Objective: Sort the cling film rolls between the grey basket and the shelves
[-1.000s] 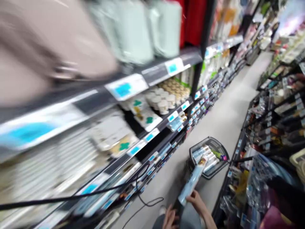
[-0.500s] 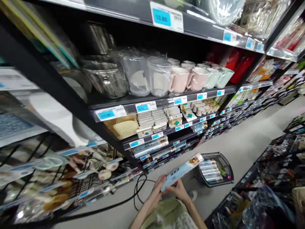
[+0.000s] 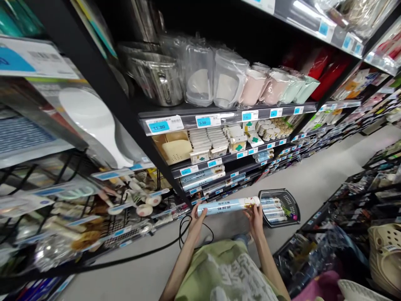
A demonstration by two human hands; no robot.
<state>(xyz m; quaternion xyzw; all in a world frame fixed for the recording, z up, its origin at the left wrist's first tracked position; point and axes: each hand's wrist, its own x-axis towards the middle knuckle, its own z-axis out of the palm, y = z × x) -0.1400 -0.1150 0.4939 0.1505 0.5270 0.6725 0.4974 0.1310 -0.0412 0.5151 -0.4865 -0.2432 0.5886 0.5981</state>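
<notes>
A long white and light-blue roll of food storage bags lies level between my two hands. My left hand is closed round its left end. At the other end, my right hand grips the roll near its picture-printed tip. Just to the right of that hand, a dark shopping basket stands on the floor. Several similar rolls lie in it, along with something green and pink.
Shelves ahead hold wrapped pink cups, clear plastic jugs and a metal pot. More blue-white rolls lie on a lower shelf. A black cable crosses the floor. Beige clogs and bagged goods line the right side.
The roll has turned from slanting up to the right to nearly level. My right hand has moved from its lower part to its right end. The camera view has shifted.
</notes>
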